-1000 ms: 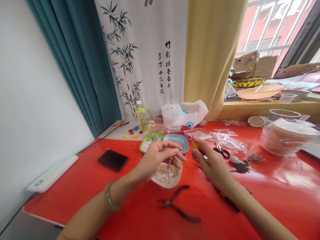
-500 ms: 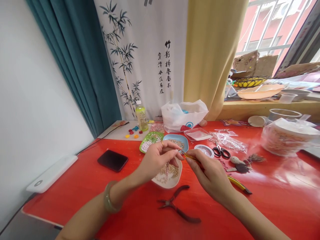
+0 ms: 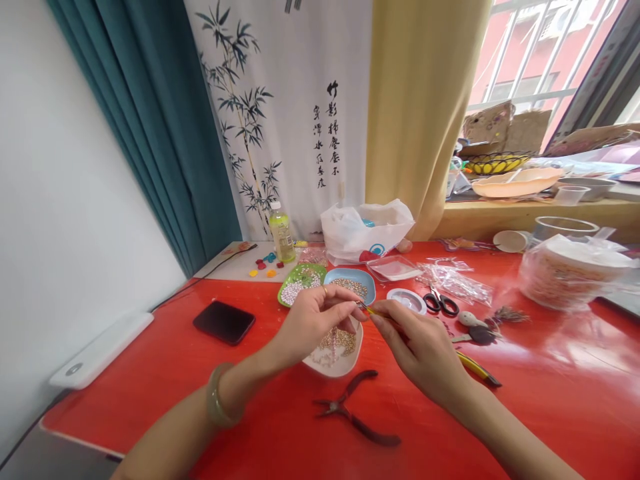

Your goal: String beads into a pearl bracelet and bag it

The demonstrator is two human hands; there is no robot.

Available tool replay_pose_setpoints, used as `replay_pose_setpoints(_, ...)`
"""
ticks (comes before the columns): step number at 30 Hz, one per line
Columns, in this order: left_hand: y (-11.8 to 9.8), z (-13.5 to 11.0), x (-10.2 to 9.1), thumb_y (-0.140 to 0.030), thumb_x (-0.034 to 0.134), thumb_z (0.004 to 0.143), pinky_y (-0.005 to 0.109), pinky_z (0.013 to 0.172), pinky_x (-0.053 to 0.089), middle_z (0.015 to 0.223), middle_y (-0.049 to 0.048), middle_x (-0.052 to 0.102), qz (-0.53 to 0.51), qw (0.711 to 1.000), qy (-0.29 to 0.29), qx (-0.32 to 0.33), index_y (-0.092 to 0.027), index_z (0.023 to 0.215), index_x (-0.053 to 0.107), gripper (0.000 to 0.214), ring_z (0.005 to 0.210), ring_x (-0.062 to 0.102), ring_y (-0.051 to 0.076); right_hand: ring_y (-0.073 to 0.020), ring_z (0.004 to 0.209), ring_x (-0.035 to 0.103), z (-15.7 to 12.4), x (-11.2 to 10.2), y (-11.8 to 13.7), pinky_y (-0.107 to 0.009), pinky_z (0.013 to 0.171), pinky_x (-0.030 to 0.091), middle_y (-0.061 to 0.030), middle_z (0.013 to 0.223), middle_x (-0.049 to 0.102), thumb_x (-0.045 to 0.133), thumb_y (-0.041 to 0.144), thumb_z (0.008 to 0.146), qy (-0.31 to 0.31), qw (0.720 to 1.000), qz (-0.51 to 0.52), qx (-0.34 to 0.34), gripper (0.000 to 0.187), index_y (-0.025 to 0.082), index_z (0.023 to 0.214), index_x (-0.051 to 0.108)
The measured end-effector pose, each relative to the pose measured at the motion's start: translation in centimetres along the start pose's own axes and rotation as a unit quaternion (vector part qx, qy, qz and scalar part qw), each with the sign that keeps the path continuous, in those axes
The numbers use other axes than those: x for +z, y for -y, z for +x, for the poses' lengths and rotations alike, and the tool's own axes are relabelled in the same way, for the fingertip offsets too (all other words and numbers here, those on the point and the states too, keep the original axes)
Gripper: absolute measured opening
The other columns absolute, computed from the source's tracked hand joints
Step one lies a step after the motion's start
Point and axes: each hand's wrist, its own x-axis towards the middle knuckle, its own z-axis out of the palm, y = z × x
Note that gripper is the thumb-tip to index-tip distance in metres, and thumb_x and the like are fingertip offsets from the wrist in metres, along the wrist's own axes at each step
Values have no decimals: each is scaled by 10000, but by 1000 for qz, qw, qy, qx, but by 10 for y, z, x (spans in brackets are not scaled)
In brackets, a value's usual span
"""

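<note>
My left hand (image 3: 320,317), with a green bangle on its wrist, is pinched closed above the white dish (image 3: 345,367). What its fingertips hold is too small to name. My right hand (image 3: 413,337) grips a slim yellow-handled tool (image 3: 371,311), whose metal tip meets the left fingertips. Gold beads (image 3: 347,341) and a pale pink bead strand (image 3: 334,343) show under the left hand; I cannot tell whether the strand hangs or lies there. Dark-red-handled pliers (image 3: 340,407) lie open on the red table (image 3: 280,427) in front of both hands.
Behind the hands are a green dish (image 3: 287,300) and a blue dish (image 3: 371,293), both holding beads. Scissors (image 3: 440,303), keys (image 3: 480,333) and a yellow-black handle (image 3: 479,369) lie rightward. A phone (image 3: 224,322) is left; a bottle (image 3: 283,237) and plastic bag (image 3: 367,233) stand behind.
The tool tip and the left fingertips have shifted slightly against each other. Both hands keep nearly the same place, and the whole view has slid a little.
</note>
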Motion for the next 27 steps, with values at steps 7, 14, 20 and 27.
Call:
replay_pose_setpoints(7,0,1,1,-245,556,751,245,593,466,728,57,651,-20,1000,15,-9,-110,837,585,162,567,569,93,-93,459,397,1,-3,2,-217,461,294,17,554,488,383,260,865,27,997,61,40,180,175,791,523)
replay_pose_setpoints(14,0,1,-1,-258,587,738,237,577,474,658,34,633,-66,997,44,7,-112,803,568,161,568,576,96,-67,413,211,7,-8,8,-197,383,165,78,489,263,416,371,833,141,869,436,185,241,187,684,465)
replay_pose_setpoints(20,-2,1,1,-276,610,719,240,574,480,640,33,625,-74,997,33,10,-108,787,569,186,566,576,100,-60,389,175,6,-3,8,-200,369,129,89,468,256,415,397,833,166,820,505,210,244,192,707,451)
replay_pose_setpoints(27,-1,1,1,-265,595,732,243,570,474,646,31,621,-67,997,34,7,-105,797,568,174,558,569,97,-97,512,340,1,-3,7,-234,491,277,42,570,382,418,304,850,50,970,208,119,168,194,743,488)
